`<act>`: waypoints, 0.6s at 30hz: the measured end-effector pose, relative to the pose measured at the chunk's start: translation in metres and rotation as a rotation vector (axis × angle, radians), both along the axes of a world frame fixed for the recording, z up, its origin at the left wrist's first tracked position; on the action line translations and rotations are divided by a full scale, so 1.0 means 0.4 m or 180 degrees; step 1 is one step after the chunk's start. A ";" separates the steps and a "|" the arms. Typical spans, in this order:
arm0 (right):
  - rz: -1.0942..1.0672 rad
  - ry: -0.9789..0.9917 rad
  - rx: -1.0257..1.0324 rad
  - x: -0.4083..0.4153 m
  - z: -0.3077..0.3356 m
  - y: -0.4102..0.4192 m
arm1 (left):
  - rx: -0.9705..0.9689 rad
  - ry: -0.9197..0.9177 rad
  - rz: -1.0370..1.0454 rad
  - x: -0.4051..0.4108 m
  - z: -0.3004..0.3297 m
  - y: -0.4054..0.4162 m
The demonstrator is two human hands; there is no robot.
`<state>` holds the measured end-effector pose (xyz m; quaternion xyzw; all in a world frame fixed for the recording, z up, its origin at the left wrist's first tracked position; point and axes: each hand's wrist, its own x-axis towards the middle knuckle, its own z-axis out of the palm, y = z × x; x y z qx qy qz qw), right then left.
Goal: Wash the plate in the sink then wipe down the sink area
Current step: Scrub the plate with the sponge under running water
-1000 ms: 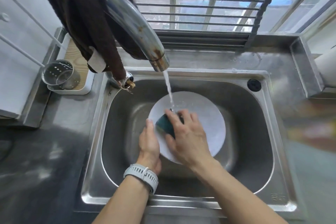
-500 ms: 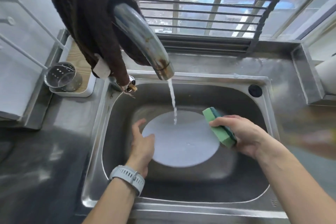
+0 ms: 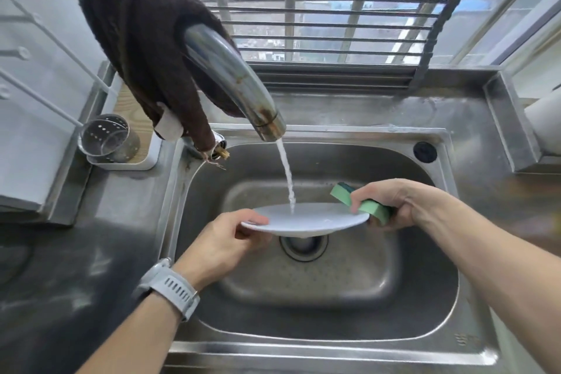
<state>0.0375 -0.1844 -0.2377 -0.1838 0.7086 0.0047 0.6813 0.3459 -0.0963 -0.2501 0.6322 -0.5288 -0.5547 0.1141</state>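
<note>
A white plate (image 3: 306, 218) is held nearly level above the steel sink (image 3: 334, 307), under running water from the tap (image 3: 233, 82). My left hand (image 3: 224, 243) grips the plate's left rim, thumb on top. My right hand (image 3: 394, 203) is closed around a green sponge (image 3: 368, 206) at the plate's right edge, where it appears to touch the rim. The water stream lands on the middle of the plate. The drain (image 3: 303, 244) shows below the plate.
A dark brown cloth (image 3: 142, 45) hangs over the tap. A perforated metal cup (image 3: 107, 138) stands in a white tray at the left. A steel counter (image 3: 76, 252) spreads to the left. A window grille (image 3: 334, 9) is behind. A black plug hole (image 3: 425, 152) is at the sink's far right.
My right hand took the sponge off the plate and out to the right. My left hand lifted the plate from the basin and turned it nearly flat under the water.
</note>
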 end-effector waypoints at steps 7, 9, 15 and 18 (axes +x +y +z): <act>-0.0883 -0.0647 0.0491 -0.037 -0.015 -0.021 | -0.0676 -0.0069 -0.0403 -0.031 0.017 0.004; -0.1187 -0.0827 0.0385 -0.036 -0.010 -0.010 | -0.0417 0.0597 -0.0232 -0.046 0.013 0.011; -0.1447 -0.0655 -0.0944 0.047 -0.022 0.113 | -0.0052 0.0997 0.0700 -0.089 -0.002 0.046; -0.0846 -0.0073 -0.2063 0.126 -0.035 0.215 | -0.0126 0.1289 0.1068 -0.112 0.001 0.058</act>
